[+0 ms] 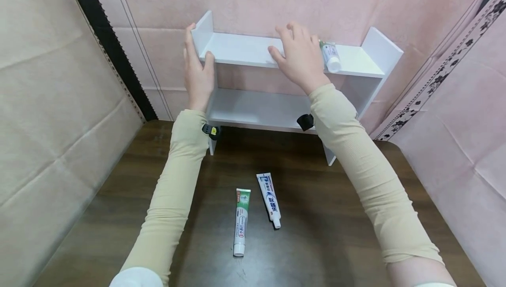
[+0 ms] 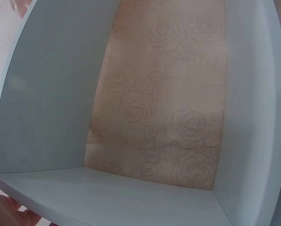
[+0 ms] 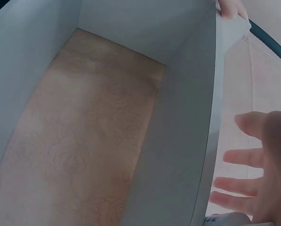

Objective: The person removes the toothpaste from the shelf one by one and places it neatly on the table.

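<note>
A white two-tier shelf (image 1: 257, 102) stands against the back curtain. My left hand (image 1: 199, 76) grips its upper left corner, fingers along the outer side and thumb at the front edge. Over the top board is my right hand (image 1: 300, 56), fingers spread and holding nothing; the right wrist view also shows this hand (image 3: 267, 165) with its fingers apart. Just right of it, a white toothpaste tube (image 1: 331, 56) lies on the top board, cap to the front. On the table lie a green-and-white toothpaste tube (image 1: 241, 223) and a blue-and-white toothpaste tube (image 1: 269, 199).
The dark wooden table (image 1: 178, 234) spreads in front of the shelf. Pale curtains (image 1: 59, 102) enclose it at the left, back and right. The shelf's lower board (image 1: 257, 107) lies below my hands, and its raised right side panel (image 1: 381, 52) stands beyond the upper tube.
</note>
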Available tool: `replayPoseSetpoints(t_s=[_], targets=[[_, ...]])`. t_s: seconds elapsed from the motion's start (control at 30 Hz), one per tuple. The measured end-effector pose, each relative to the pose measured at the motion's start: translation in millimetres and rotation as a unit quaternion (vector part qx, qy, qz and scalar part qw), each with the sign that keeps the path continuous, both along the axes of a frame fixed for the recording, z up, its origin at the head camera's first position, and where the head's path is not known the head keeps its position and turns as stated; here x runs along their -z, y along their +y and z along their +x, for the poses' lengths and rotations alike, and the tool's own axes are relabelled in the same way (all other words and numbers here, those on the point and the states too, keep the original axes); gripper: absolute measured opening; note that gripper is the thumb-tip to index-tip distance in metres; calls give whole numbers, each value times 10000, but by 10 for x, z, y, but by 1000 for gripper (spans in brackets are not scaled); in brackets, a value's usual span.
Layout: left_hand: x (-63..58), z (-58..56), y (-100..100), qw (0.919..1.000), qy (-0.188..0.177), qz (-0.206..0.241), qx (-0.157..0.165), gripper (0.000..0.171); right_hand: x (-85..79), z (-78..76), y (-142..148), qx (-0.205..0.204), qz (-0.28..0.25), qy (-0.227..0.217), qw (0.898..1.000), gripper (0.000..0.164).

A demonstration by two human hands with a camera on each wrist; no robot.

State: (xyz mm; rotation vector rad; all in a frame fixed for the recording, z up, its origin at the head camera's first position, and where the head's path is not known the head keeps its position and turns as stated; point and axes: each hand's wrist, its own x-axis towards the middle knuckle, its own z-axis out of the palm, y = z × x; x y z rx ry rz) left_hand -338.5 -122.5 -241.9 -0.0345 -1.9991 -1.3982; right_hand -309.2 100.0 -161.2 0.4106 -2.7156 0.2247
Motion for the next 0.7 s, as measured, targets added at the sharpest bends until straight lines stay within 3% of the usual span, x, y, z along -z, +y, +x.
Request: replayPoseSetpoints(t_s=[0.17, 0.27, 0.47, 0.7], targets=[[-4, 12, -7, 10000, -45, 27, 11, 64, 7, 14, -14, 30, 769, -308, 9966, 50], [-14, 24, -9, 9999, -93, 41, 17, 64, 26, 27, -16, -4, 897, -306, 9955, 45], [-40, 45, -12, 9997, -248, -5, 7, 64, 66, 47, -25, 212, 581, -86, 9981, 46], [-51, 63, -23, 9996, -275, 2, 40, 64, 28, 61, -48, 656, 318, -513, 9960, 56]])
